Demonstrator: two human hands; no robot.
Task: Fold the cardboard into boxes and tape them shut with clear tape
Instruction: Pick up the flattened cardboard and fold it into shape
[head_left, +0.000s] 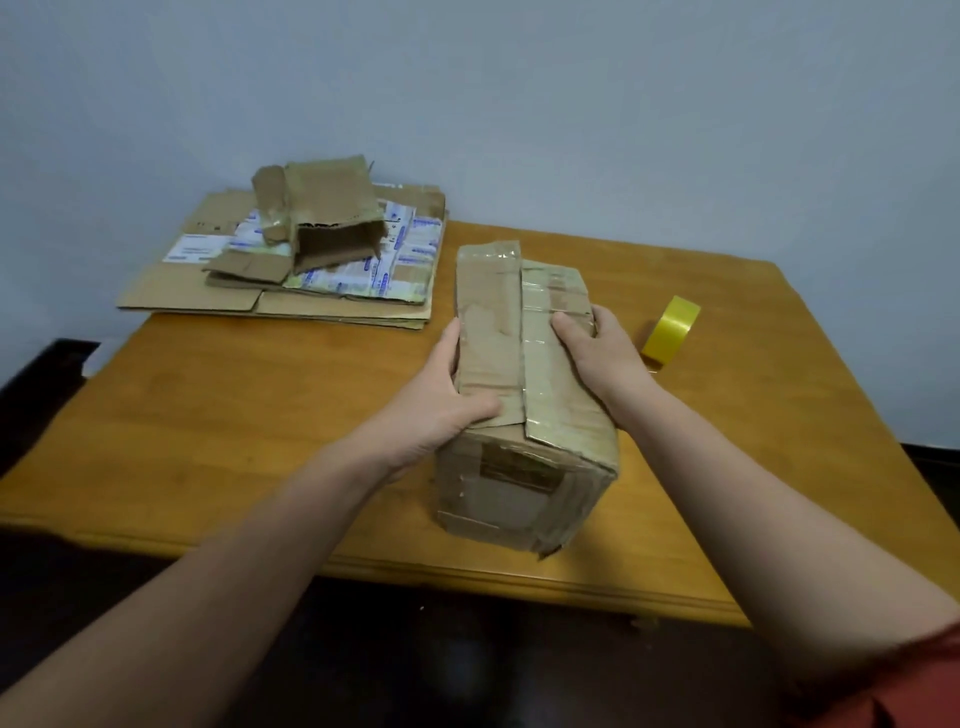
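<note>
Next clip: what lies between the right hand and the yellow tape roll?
Nothing. The head view shows only a short bare strip of table between the right hand, which grips the box, and the tape roll.

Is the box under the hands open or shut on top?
Shut. On the box, the top flaps lie flat, one overlapping the other, gripped by the left hand and right hand. Whether they are sealed, cannot tell.

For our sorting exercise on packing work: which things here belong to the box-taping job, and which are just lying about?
Job: box, held by left hand and right hand; tape roll; flat cardboard stack; small open box on it.
Lying about: dark furniture left of the table.
</note>
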